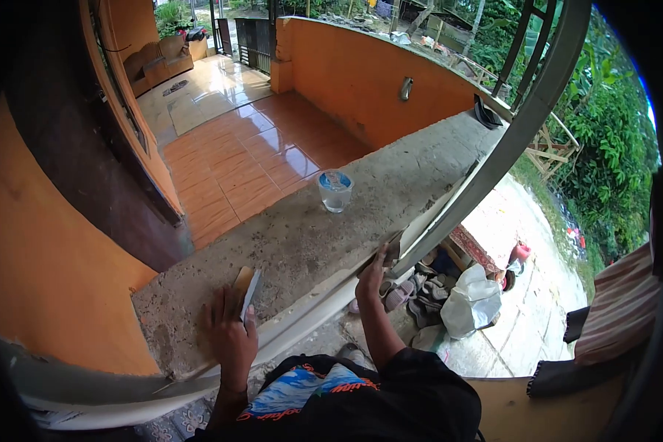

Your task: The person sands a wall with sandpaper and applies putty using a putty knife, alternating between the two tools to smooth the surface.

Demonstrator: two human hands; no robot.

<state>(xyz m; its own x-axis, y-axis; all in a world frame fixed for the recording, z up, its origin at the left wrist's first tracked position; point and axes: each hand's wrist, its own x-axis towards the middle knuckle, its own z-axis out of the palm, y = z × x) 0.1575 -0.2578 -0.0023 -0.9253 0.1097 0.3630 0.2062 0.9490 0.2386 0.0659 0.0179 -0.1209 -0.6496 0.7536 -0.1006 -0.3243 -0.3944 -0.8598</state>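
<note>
- Left hand (232, 339): holding a flat piece (253, 291), apparently steadied by the ledge (287, 247).
- Right hand (372, 278): at ledge's edge; grip cannot be told.
- Cup (336, 197): well apart, presumably against knocks.

Rough, matt concrete ledge (295, 250)

Legible text: partial only. Location: front of the black shirt (420, 394) worn by the person. Orange lettering (278, 415) runs along the lower left of the blue-and-white printed panel (291, 393); the letters "fair" can be made out, the complete word cannot. A second line of orange lettering (353, 385), on the right of the print, is too distorted to read reliably. Clear plastic cup (336, 199): blue marking (324, 181) near the rim, no legible characters.
</note>
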